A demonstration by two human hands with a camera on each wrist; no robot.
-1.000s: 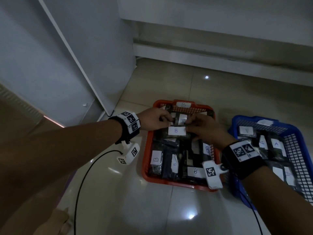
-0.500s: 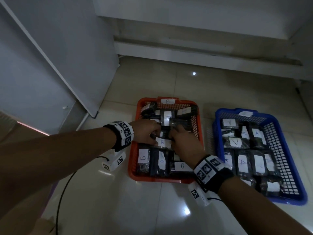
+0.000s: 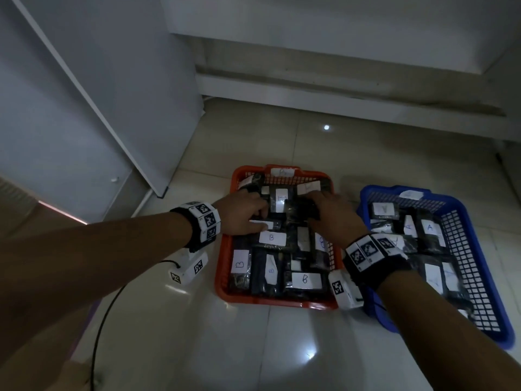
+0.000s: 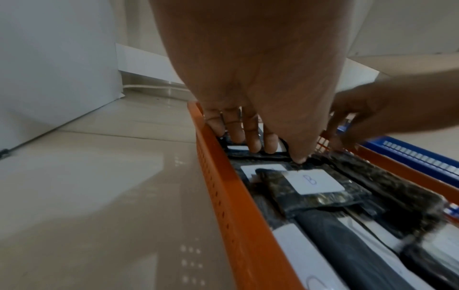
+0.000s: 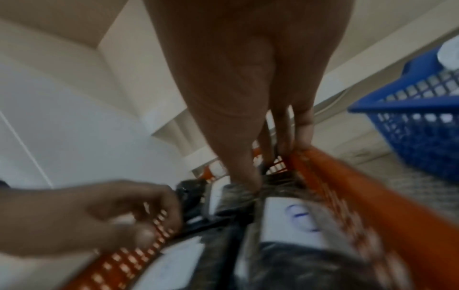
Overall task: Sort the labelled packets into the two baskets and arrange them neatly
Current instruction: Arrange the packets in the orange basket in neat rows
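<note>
Pressing packets flat, your left hand point(image 3: 242, 217) and right hand point(image 3: 329, 214) work apart inside the orange basket point(image 3: 222, 266), fingers down, squaring rows; blue basket point(image 3: 479, 266) beside it.

glossy tiled floor point(image 3: 253, 348), white cabinet door point(image 3: 84, 94), black cable point(image 3: 97, 328)

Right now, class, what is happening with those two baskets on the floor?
A person is tidying dark packets in the orange basket. The left hand and right hand both press on packets near its far end. Visible labels there read B. The blue basket beside it holds packets labelled A, untouched.
</note>
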